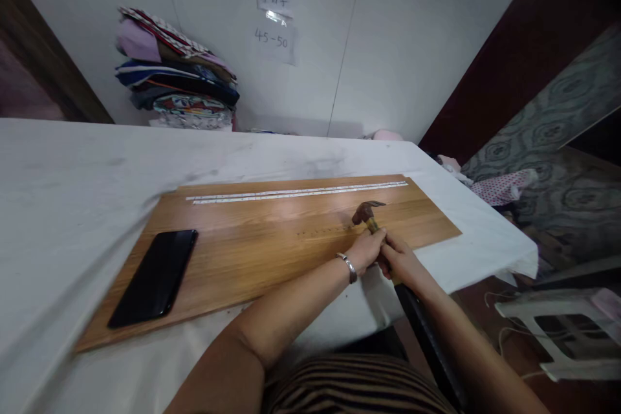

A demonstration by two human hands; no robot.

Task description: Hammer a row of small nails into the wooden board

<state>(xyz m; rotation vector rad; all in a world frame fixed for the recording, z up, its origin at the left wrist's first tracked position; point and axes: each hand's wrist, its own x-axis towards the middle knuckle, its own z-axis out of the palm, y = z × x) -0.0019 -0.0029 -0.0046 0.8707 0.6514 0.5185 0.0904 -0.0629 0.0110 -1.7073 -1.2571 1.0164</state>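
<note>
Evidently, left hand and right hand curl half-hidden fingers around the hammer.

A rectangular brown wooden board lies on the white cloth-covered table. On it, a black rectangular phone lies left; two long white strips lie behind a short row of, apparently, small dark metal nails.
</note>
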